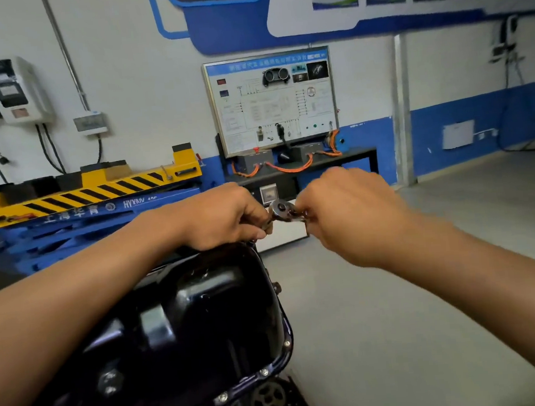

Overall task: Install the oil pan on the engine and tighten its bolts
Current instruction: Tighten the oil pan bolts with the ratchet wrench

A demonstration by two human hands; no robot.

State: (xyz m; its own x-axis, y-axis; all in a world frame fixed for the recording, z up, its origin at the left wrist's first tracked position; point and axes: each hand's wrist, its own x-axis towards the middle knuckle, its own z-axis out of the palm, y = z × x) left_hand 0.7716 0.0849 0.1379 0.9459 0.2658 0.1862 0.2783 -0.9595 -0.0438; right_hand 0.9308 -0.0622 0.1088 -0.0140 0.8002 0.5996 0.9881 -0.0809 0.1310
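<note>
A glossy black oil pan sits upside down on the engine at the lower centre. Several bolts show along its near flange. Both hands are raised above the pan's far end and meet on a metal ratchet wrench. My left hand is closed on the wrench's left part. My right hand pinches the side of the round ratchet head. The wrench's handle and any socket are hidden by the fingers.
A yellow and black striped lift platform on blue frames stands at the left. A training display board on a dark stand with orange cables is straight ahead. Grey floor spreads to the right. A charger box hangs on the wall.
</note>
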